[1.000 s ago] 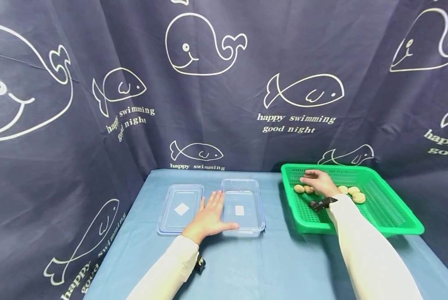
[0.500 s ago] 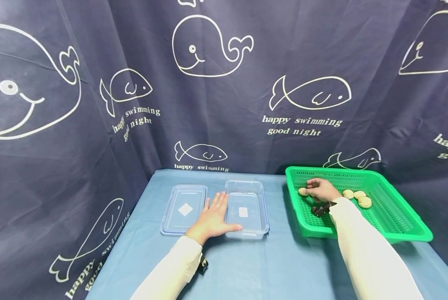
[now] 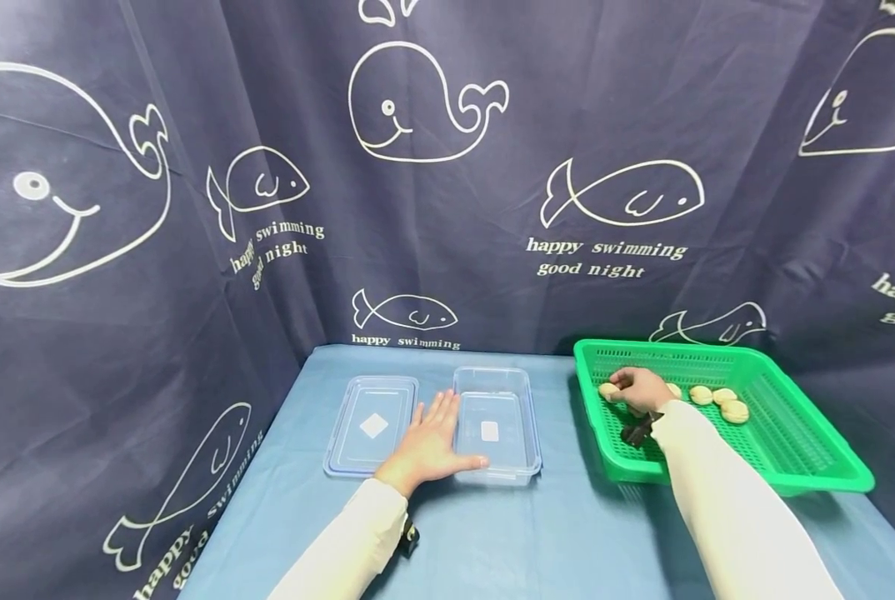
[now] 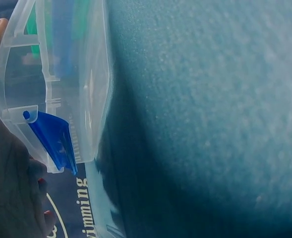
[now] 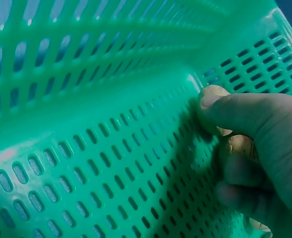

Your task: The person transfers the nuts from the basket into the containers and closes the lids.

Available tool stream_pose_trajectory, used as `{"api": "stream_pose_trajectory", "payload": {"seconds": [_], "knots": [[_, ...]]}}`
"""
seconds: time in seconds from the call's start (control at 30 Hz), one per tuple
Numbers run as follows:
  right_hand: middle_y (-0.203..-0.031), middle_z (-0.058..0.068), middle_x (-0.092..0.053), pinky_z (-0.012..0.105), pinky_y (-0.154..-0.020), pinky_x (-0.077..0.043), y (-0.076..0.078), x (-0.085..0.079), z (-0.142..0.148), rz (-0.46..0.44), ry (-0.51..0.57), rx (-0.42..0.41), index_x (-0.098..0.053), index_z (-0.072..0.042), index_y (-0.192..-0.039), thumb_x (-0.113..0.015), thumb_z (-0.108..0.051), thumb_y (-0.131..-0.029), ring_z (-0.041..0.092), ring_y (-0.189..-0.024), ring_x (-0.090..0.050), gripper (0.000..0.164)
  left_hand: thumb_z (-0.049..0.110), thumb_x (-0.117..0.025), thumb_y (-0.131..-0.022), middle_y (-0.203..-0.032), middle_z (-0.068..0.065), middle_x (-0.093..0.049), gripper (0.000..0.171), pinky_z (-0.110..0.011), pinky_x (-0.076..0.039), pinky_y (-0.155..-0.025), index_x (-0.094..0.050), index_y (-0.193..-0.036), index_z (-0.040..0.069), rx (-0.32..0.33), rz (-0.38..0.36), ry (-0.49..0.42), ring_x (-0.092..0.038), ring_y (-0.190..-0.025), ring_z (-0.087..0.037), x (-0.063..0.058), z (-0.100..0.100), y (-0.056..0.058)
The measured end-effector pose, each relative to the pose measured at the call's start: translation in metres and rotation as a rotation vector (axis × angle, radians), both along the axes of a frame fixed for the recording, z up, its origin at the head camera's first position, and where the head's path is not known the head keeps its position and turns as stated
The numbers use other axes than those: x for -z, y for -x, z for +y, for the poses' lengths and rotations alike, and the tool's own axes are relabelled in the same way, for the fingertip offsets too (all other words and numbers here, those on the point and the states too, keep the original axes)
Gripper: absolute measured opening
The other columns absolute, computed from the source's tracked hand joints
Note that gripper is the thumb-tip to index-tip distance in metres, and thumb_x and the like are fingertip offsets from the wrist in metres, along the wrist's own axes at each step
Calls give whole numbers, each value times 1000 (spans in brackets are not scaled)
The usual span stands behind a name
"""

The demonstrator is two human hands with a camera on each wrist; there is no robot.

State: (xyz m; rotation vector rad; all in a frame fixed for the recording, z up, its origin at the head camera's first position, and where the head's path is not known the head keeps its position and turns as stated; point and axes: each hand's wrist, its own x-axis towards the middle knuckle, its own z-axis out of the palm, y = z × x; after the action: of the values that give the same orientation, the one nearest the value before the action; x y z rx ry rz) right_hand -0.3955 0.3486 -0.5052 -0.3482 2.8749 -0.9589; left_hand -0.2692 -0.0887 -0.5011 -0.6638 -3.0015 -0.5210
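My left hand (image 3: 428,446) lies with straight, spread fingers on the left rim of a clear plastic food container (image 3: 496,417), thumb across its near left corner. The left wrist view shows the container's side with a blue clip (image 4: 54,141). In the green basket (image 3: 807,454) at the right, my right hand (image 3: 642,392) has thumb and fingers curled at a walnut (image 3: 608,390) near the left wall. Up close, the thumb presses on this walnut (image 5: 214,94), and another walnut (image 5: 242,144) shows between thumb and curled fingers. The fingertips' far side is hidden.
A clear lid (image 3: 372,425) with a blue edge lies left of the container, on the blue tablecloth (image 3: 492,542). Several more walnuts (image 3: 734,411) lie in the basket, right of my right hand. A dark printed curtain (image 3: 447,208) stands behind the table.
My right hand has lowered onto the walnuts at the basket's left side and closed its fingers on one. The left hand keeps its place at the container. The head view has shifted slightly.
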Motion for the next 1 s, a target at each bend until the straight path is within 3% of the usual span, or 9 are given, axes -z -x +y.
{"api": "stream_pose_trajectory", "payload": {"seconds": [0.2, 0.43, 0.57, 0.7, 0.83, 1.0], "knots": [[-105, 21, -70, 41, -75, -53, 5, 4, 7, -4, -25, -9, -67, 5, -115, -77, -22, -88, 32, -92, -65, 39, 85, -56, -77, -167, -17, -18, 124, -57, -14, -122, -20, -160, 0, 9, 11, 6, -15, -155, -32, 3, 2, -1], [-104, 18, -73, 37, -75, -53, -3, -11, 5, 38, 14, 19, -70, 2, -114, -75, -32, -90, 25, -88, -67, 41, 84, -57, -77, -167, -16, -18, 123, -57, -14, -122, -20, -160, 0, 18, 10, 3, -15, -155, -31, 0, 2, 0], [-107, 24, -70, 35, -63, -55, -5, -20, 2, -19, 144, 32, -63, 9, -120, -74, -26, -92, 23, -75, -69, 46, 83, -57, -78, -167, -16, -18, 123, -57, -14, -122, -19, -161, 1, 15, 8, 14, -15, -155, -31, 0, 1, 2], [-106, 23, -67, 41, -63, -59, -3, -24, 3, -85, 277, 49, -57, 14, -125, -72, -17, -93, 27, -78, -71, 47, 84, -55, -78, -168, -14, -16, 123, -56, -13, -123, -18, -161, 2, 6, -1, 21, -13, -155, -30, 2, 1, 3], [-102, 21, -67, 47, -67, -61, -7, -32, 0, -74, 318, 71, -57, 16, -122, -71, -11, -93, 26, -78, -70, 43, 85, -54, -78, -169, -13, -15, 123, -55, -11, -123, -17, -162, 3, -5, -11, 28, -12, -156, -29, 5, 2, 3], [-106, 26, -67, 41, -67, -61, -17, -46, -6, -11, 267, 89, -58, 16, -122, -71, -13, -94, 27, -78, -71, 42, 85, -54, -78, -168, -14, -15, 123, -55, -12, -123, -17, -161, 2, -4, -10, 27, -13, -155, -30, 4, 1, 2]]}}
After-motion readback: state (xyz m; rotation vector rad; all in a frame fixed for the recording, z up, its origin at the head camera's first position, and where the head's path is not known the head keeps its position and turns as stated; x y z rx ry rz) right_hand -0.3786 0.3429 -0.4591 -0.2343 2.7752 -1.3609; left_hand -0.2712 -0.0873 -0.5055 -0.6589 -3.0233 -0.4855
